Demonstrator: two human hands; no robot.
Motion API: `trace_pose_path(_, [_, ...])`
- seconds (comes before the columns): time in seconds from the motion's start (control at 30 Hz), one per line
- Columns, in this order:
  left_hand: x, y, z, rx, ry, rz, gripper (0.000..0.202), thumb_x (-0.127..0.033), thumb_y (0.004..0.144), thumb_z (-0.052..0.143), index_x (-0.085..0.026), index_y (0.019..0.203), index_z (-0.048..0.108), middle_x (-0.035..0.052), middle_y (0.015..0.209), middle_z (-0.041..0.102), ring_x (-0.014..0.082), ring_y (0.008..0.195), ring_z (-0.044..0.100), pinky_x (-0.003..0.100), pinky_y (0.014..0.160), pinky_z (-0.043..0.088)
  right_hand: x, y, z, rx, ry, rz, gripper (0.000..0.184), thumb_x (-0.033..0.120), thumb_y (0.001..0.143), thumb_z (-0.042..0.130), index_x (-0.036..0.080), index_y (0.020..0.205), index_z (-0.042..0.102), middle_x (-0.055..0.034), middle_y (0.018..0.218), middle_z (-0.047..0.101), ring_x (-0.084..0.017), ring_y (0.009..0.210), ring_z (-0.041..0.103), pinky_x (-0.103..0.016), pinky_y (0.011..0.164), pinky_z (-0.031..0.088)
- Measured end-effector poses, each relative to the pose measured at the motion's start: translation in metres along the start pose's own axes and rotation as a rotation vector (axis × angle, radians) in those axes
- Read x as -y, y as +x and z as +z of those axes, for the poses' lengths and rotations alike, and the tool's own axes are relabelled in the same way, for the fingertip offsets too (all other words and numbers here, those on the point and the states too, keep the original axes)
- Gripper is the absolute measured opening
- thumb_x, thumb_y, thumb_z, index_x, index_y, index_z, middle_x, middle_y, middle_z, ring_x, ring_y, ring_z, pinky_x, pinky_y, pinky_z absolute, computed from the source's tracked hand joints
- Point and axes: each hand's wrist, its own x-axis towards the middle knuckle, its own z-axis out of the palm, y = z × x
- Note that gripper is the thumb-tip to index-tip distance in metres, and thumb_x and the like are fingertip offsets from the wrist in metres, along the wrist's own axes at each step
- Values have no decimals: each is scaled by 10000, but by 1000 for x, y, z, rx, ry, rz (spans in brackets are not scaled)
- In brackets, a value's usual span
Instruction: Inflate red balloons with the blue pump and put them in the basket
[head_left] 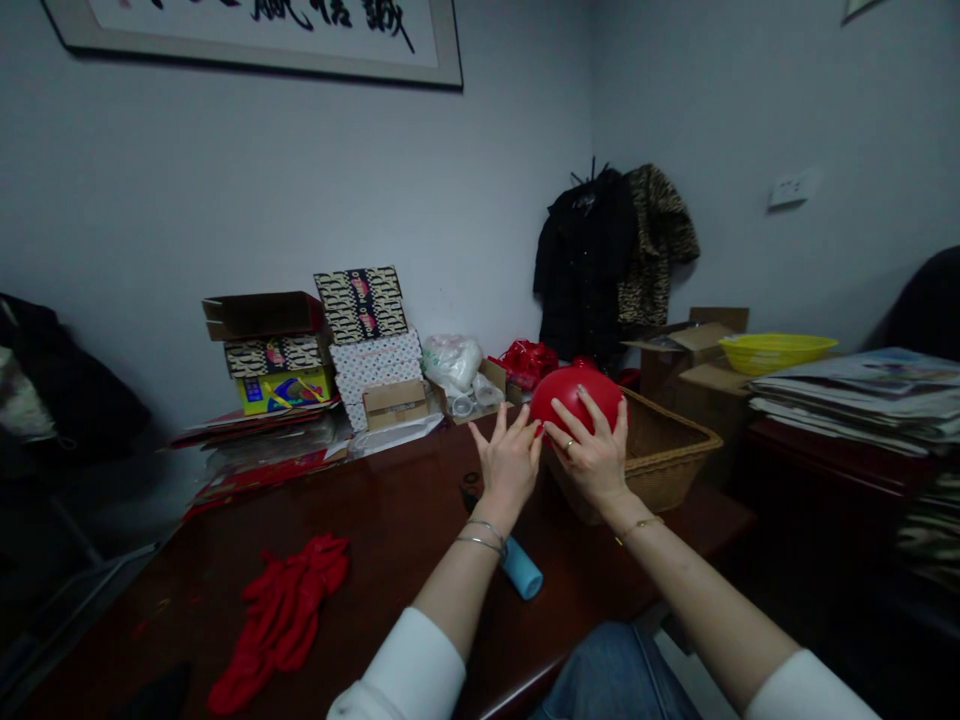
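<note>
A round, inflated red balloon (576,395) is between my hands, above the near left rim of a wicker basket (664,470). My right hand (592,450) lies against its near side with fingers spread, wearing a ring. At the balloon's lower left end, where a small red tip shows, my left hand (510,460) pinches close to my right fingers; its outer fingers fan out. Exactly which fingers grip the tip is partly hidden. Under my left wrist a light blue cylinder (523,570) lies on the table, its far part covered.
A crumpled red heap (289,620) lies on the dark wooden table (390,560) at left. Stacked boxes (364,305), plastic bags (452,362) and red bundles (529,360) stand along the wall. Right of the basket are cartons (705,345), a yellow basket (776,350) and piled papers (862,395).
</note>
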Motion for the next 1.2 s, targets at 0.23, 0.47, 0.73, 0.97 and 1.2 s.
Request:
trace_pose_path(0.23, [-23,16,32,142,40,-78,289,-312,925,410,-296,1102,637,20,1342,520,256,1361,265,681,1041,38,-37,-13,7,25,-100,6,236,342,839,588,322,1072,623,34,1293,552,-281,1337,286,-655,1063,28])
trace_pose_path(0.47, [-35,21,66,198,-42,-173,322,-342,931,377,-295,1102,646,22,1339,524,266,1352,279,694,1031,65,-61,-29,11,92,-136,25,247,312,827,599,319,1072,627,33,1317,530,-274,1348,259,-645,1067,18])
trace_pose_path(0.73, [-43,19,85,261,-166,-319,369,-384,935,330,-298,1081,657,31,1344,520,285,1339,306,694,1017,147,-70,-37,15,203,-188,48,228,318,837,571,311,1053,647,40,1311,536,-286,1334,280,-623,1077,30])
trace_pose_path(0.97, [-42,17,93,320,-229,-362,353,-388,915,368,-304,1152,615,28,1373,488,283,1324,336,673,1021,185,-73,-37,19,271,-195,44,256,296,826,562,278,1066,652,9,1331,520,-276,1354,231,-546,1094,113])
trace_pose_path(1.2, [-19,6,85,289,-194,-350,417,-408,905,381,-267,1269,528,57,1384,473,260,1329,333,612,1057,189,-69,-40,15,315,-195,60,295,294,799,556,236,1068,659,-38,1317,534,-293,1350,227,-534,1091,136])
